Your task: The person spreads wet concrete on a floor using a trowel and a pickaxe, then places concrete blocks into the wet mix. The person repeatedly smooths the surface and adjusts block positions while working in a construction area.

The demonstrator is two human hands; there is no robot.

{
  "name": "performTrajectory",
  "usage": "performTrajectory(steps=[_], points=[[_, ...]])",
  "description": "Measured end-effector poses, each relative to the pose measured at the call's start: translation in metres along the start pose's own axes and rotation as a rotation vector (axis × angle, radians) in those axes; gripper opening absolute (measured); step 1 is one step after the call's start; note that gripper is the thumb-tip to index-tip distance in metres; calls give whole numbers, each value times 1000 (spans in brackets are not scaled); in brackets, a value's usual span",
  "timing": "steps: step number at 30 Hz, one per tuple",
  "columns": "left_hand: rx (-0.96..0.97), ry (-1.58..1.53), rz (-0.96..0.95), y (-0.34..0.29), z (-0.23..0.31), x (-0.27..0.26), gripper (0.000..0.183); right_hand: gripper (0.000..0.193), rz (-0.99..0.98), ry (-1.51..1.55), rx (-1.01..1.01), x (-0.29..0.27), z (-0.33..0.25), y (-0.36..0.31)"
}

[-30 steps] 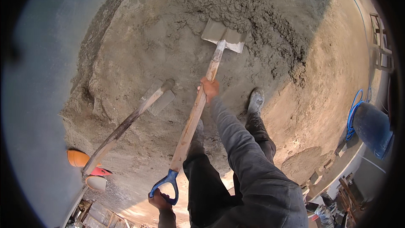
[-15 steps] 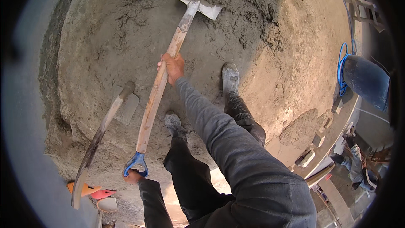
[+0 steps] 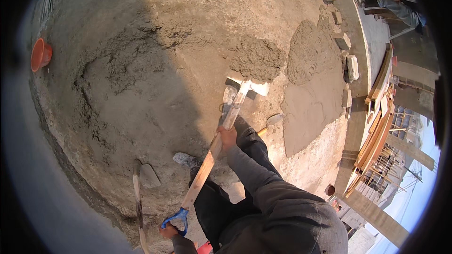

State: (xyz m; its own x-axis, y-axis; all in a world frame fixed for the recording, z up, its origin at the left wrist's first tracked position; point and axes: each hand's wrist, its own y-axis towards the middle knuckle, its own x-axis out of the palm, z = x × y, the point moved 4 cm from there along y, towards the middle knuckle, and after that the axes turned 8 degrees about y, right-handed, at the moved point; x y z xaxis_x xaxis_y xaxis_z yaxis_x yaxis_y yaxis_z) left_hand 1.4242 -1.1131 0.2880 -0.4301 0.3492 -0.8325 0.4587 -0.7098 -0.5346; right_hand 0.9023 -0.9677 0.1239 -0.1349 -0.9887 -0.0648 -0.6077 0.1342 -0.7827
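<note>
Swung rightward, the shovel (image 3: 209, 160) is clamped in the forward right hand (image 3: 228, 138); the left hand (image 3: 168, 230) apparently clutches its blue handle (image 3: 182, 213).

Building site: wet mortar (image 3: 257, 59), shovel (image 3: 204, 171), trowel (image 3: 274, 119), long planks (image 3: 375, 137) alongside.

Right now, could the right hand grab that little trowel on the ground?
Probably not straight away: the right hand is wrapped around the shovel's wooden shaft, and the right leg shows between it and the trowel. It would likely have to let go first.
</note>
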Motion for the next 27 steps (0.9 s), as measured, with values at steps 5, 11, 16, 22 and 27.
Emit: performTrajectory(steps=[5,11,16,22,27], points=[[84,166,-433,-48,189,138,15,38,422,-118,-100,-83,-139,108],[-55,481,-1394,-62,328,342,18,53,540,-525,-363,-132,-320,271],[425,1182,-1537,-101,334,412,26,56,685,-549,-337,-134,-379,307],[195,493,-1018,-93,392,303,24,55,577,-279,-297,-161,-304,249],[448,204,-579,-41,462,168,19,66,204,80,-134,-22,-231,212]])
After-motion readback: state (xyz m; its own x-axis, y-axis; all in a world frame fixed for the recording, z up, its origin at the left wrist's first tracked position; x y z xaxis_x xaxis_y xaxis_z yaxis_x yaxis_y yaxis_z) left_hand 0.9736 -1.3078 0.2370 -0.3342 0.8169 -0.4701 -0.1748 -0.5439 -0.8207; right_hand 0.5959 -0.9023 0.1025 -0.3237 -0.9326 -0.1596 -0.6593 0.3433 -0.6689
